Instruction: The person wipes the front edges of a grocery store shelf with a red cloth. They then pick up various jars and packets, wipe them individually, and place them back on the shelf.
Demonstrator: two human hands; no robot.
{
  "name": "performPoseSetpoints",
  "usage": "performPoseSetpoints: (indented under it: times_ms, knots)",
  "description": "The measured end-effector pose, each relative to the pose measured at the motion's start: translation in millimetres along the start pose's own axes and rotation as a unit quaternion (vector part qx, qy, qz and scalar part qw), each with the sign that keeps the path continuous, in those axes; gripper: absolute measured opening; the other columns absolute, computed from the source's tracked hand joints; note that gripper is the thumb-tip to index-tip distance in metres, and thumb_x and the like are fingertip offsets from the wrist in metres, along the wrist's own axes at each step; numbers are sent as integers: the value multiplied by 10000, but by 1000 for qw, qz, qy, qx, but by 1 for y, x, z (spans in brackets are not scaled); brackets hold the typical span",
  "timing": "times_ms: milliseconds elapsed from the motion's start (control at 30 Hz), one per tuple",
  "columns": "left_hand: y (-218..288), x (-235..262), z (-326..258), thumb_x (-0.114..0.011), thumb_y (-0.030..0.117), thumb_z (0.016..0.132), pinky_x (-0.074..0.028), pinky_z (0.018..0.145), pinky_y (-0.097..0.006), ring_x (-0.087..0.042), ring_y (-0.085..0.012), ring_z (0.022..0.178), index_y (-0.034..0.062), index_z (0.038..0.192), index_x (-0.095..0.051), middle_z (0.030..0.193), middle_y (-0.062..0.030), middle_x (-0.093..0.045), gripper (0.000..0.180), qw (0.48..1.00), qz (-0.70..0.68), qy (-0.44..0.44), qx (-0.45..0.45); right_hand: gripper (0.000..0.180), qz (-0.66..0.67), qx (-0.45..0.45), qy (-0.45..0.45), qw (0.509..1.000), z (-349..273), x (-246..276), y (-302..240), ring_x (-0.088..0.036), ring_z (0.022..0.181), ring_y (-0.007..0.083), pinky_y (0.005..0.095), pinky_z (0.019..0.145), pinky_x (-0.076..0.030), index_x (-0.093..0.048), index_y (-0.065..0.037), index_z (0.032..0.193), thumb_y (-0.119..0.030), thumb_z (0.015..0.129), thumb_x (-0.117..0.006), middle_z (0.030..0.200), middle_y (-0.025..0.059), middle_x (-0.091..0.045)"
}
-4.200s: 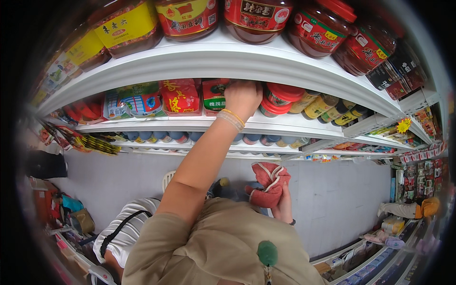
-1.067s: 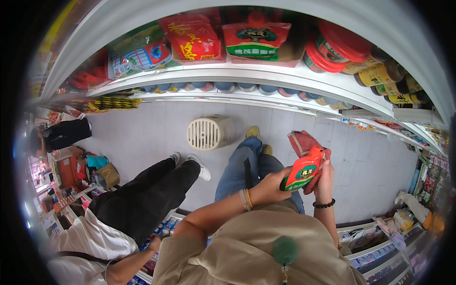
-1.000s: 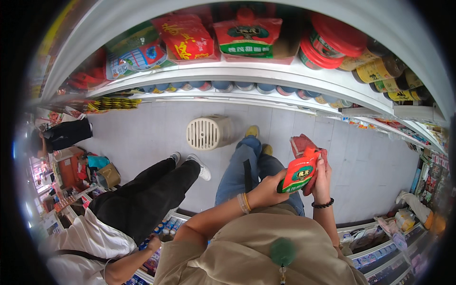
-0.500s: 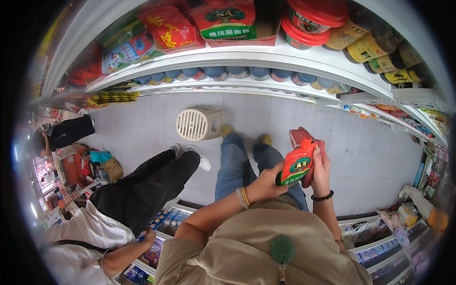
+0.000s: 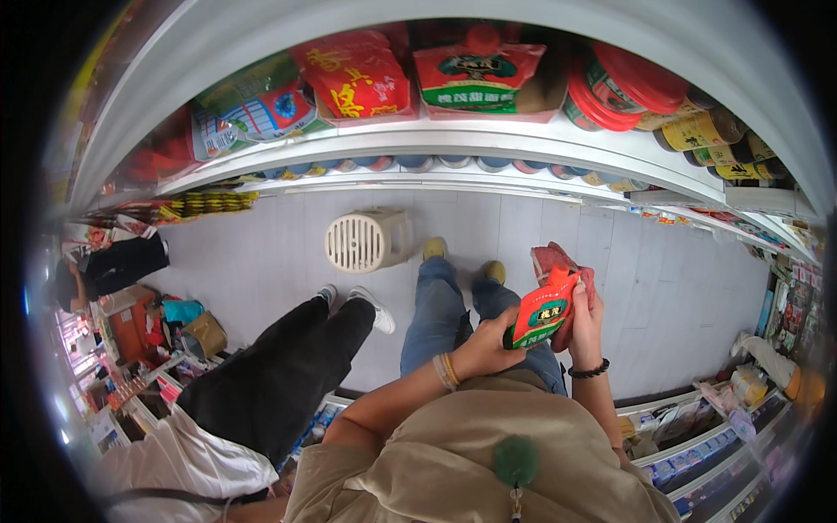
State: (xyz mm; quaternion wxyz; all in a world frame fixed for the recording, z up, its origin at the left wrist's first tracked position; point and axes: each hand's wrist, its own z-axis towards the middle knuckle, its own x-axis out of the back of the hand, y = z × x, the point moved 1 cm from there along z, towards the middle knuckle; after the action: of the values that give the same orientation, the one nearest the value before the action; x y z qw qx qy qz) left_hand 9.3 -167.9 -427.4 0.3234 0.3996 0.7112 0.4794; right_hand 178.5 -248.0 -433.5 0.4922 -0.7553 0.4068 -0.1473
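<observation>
**Both hands on a red pouch, right of centre**

Gripping from two sides, my left hand [image 5: 488, 347] clasps the lower edge of a red-and-green pouch [image 5: 542, 312], while my right hand [image 5: 582, 315] closes behind it, steadying it upright as if to show its front. Behind the pouch my right hand also seems to hold a second reddish pack [image 5: 558, 261]; I cannot tell how firmly. Along the top of the frame, a white shelf [image 5: 488, 144] carries more pouches and red-lidded jars [image 5: 623, 87]. Lower left, another person in black trousers [image 5: 279, 375] stands close. A beige fan [image 5: 366, 240] sits on the floor, centre.
</observation>
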Motion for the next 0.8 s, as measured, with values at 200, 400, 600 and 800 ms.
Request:
performPoseSetpoints:
  times_ms: [200, 400, 600, 800]
  knots:
    - [17, 55, -5, -693, 103, 741, -510, 825, -365, -657, -306, 952, 28, 1283, -443, 1020, -183, -659, 602, 998, 29, -49, 20, 324, -95, 92, 69, 989, -21, -46, 5, -548, 923, 102, 267, 829, -454, -567, 30, 1129, -242, 954, -544, 1036, 48, -615]
    - [38, 93, -16, -626, 62, 867, -473, 843, -284, -558, -98, 957, -22, 1226, -521, 1105, -64, -632, 383, 985, -106, -135, 34, 309, 56, 157, 196, 966, -31, -61, 11, -560, 916, 108, 276, 835, -459, -578, 29, 1099, -246, 960, -543, 1028, 49, -626]
    - [110, 94, -4, -597, 52, 881, -476, 829, -298, -584, -144, 948, -31, 1175, -542, 1065, -97, -625, 311, 983, -51, -2, -177, 287, -22, 144, 212, 966, -62, -61, -19, -565, 870, 106, 261, 790, -465, -580, 26, 1109, -213, 975, -497, 1034, 55, -625]
    - [133, 68, 27, -579, 48, 912, -458, 868, -284, -556, -135, 1021, -46, 1201, -515, 1155, -85, -584, 311, 958, -22, 112, -263, 393, -143, 240, 140, 950, -55, -59, -37, -591, 941, 154, 296, 869, -463, -486, -1, 1288, -82, 907, -541, 1041, 96, -639]
